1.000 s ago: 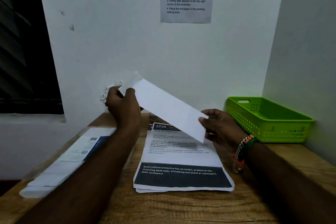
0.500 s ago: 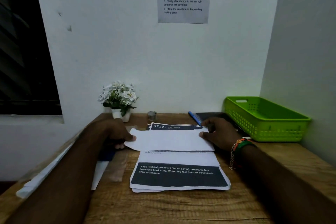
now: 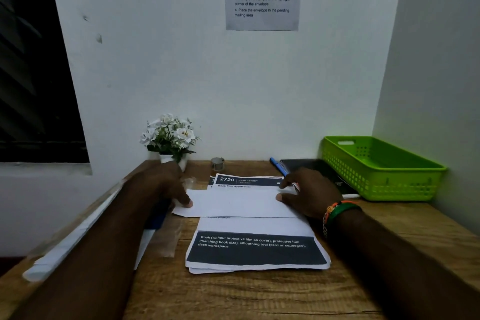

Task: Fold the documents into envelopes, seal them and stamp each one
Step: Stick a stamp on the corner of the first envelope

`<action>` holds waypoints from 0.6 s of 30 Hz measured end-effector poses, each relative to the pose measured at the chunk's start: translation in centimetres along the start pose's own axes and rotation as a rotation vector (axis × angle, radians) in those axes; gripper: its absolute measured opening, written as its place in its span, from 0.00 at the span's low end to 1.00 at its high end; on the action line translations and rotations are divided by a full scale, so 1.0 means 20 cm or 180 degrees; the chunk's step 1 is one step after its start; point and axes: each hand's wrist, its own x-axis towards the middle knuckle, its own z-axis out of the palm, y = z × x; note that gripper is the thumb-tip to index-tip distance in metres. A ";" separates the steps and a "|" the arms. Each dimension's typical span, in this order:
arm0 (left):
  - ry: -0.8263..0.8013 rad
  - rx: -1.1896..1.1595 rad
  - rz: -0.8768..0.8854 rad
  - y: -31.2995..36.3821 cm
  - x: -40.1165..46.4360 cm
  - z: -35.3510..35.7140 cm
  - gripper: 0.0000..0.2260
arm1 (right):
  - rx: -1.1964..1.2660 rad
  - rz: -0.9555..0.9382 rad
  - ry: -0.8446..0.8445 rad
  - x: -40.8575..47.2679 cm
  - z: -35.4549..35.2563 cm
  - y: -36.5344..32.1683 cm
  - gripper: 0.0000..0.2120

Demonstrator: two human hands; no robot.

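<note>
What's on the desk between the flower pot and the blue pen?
In the head view, a small tape roll stands on the wooden desk near the wall, between the flower pot and the blue pen.

Both forearms are left bare, with no sleeves seen. On the wrist of the right hand (image 3: 310, 193), orange and green bands (image 3: 342, 209) are worn beside a pale beaded chain (image 3: 325, 223).
</note>
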 end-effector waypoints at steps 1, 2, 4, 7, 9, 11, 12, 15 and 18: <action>-0.0002 0.0013 0.0048 0.03 0.00 0.01 0.26 | -0.0053 -0.0063 0.0004 0.00 0.00 -0.01 0.14; 0.0012 0.0071 0.0120 0.06 0.00 0.01 0.22 | -0.0098 -0.0127 -0.0030 0.00 -0.01 -0.02 0.13; -0.0080 0.0125 0.0121 0.11 -0.01 0.03 0.16 | -0.0148 -0.0235 -0.0212 0.00 -0.01 -0.03 0.12; 0.0032 0.0068 0.0147 0.13 0.06 0.05 0.10 | 0.0017 -0.0237 -0.0444 0.01 0.00 -0.02 0.10; 0.0697 0.0147 0.0302 0.16 0.12 0.07 0.08 | 0.0086 -0.0221 -0.0426 0.02 0.00 -0.02 0.09; 0.1226 0.0000 0.0542 0.23 0.21 0.09 0.09 | 0.0126 -0.0222 -0.0434 0.03 0.01 -0.01 0.08; 0.1305 -0.0077 0.0689 0.26 0.27 0.10 0.13 | 0.0139 -0.0226 -0.0440 0.04 0.01 -0.01 0.08; 0.1176 0.0006 0.1086 0.32 0.45 0.12 0.21 | 0.0168 -0.0242 -0.0428 0.05 0.02 0.00 0.08; 0.1050 -0.0187 0.1087 0.34 0.59 0.13 0.24 | 0.0180 -0.0264 -0.0462 0.06 0.03 0.01 0.08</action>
